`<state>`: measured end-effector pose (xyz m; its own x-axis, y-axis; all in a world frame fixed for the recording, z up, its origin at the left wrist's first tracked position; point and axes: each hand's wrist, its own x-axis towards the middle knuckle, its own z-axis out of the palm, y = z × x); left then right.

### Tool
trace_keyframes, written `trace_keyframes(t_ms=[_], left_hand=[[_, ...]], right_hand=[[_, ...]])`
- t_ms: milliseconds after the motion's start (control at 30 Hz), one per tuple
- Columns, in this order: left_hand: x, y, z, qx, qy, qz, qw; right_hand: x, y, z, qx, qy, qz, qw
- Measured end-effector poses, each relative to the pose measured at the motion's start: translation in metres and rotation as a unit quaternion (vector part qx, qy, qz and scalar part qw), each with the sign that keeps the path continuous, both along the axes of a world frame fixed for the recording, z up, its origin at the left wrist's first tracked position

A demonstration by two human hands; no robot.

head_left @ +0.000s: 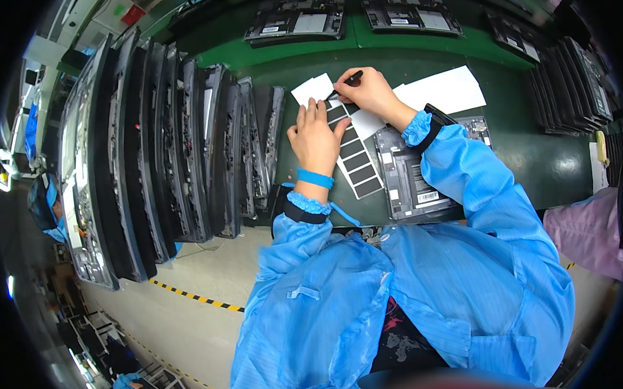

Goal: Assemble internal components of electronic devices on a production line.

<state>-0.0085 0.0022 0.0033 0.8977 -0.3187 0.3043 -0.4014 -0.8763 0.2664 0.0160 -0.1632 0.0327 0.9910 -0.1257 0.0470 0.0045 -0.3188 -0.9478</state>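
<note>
Black tool partly hidden by right fingers, tip indistinct

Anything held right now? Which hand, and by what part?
Right hand: black pen-like tool, held around its middle, an end showing either side of the fingers. Left hand rests flat on the black-and-white strip.

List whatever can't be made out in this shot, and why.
All in the head view:
Part of the black-and-white strip: covered by the left hand.
Middle of the black pen-like tool: behind the fingers of the right hand.
Part of the dark device panel: under the right sleeve.
Most faces of the stacked panels: hidden by neighbours.
Red-and-dark shape, bottom edge: blurred, cut off.
</note>
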Motion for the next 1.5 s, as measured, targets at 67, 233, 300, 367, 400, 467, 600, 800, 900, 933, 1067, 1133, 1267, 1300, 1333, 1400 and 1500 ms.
trace_keyframes(t_ms=[67,233,300,367,400,467,600,800,900,933,1067,1133,1267,1300,1333,1400,1500], left_hand=[[-0.002,0.0,0.001,0.006,0.009,0.002,1.0],[-0.005,-0.002,0.005,0.002,0.022,-0.007,1.0],[-0.007,-0.002,0.006,0.005,0.026,-0.006,1.0],[-0.009,-0.002,0.006,0.012,0.022,-0.008,1.0],[-0.011,-0.002,0.007,0.015,0.022,-0.008,1.0],[-0.012,-0.003,0.007,0.021,0.022,-0.012,0.999],[-0.009,-0.004,0.005,-0.007,0.026,-0.018,0.999],[-0.038,-0.007,0.052,-0.165,-0.057,-0.103,0.979],[-0.069,-0.017,0.049,-0.225,0.085,-0.235,0.942],[-0.076,-0.021,0.044,-0.188,0.083,-0.295,0.933],[-0.103,-0.036,0.038,-0.129,0.1,-0.376,0.912],[-0.111,-0.04,0.034,-0.118,0.099,-0.368,0.917],[-0.111,-0.041,0.028,-0.113,0.099,-0.359,0.921],[-0.11,-0.041,0.027,-0.114,0.103,-0.357,0.922],[-0.11,-0.042,0.027,-0.114,0.1,-0.358,0.921],[-0.108,-0.042,0.028,-0.114,0.103,-0.36,0.92],[-0.107,-0.044,0.029,-0.121,0.104,-0.353,0.922]], right_hand=[[0.001,0.002,-0.001,-0.016,0.001,0.0,1.0],[-0.007,0.003,0.004,-0.031,-0.025,-0.009,0.999],[-0.012,0.006,0.006,0.006,-0.032,-0.007,0.999],[-0.016,0.007,0.01,0.022,-0.035,-0.008,0.999],[-0.019,0.006,0.011,0.075,-0.024,-0.01,0.997],[-0.025,0.0,0.016,0.131,-0.013,-0.017,0.991],[-0.054,-0.032,0.056,0.244,-0.07,-0.003,0.967],[-0.144,-0.1,0.07,0.137,-0.01,-0.092,0.986],[-0.167,-0.111,0.037,0.154,0.045,-0.102,0.982],[-0.169,-0.113,0.03,0.149,0.053,-0.104,0.982],[-0.178,-0.107,0.03,0.159,0.042,-0.08,0.983],[-0.179,-0.106,0.026,0.176,0.082,-0.062,0.979],[-0.177,-0.109,0.024,0.182,0.102,-0.065,0.976],[-0.176,-0.109,0.023,0.183,0.105,-0.064,0.975],[-0.174,-0.108,0.022,0.179,0.109,-0.064,0.976],[-0.171,-0.107,0.021,0.177,0.116,-0.066,0.975],[-0.165,-0.107,0.02,0.161,0.102,-0.063,0.98]])
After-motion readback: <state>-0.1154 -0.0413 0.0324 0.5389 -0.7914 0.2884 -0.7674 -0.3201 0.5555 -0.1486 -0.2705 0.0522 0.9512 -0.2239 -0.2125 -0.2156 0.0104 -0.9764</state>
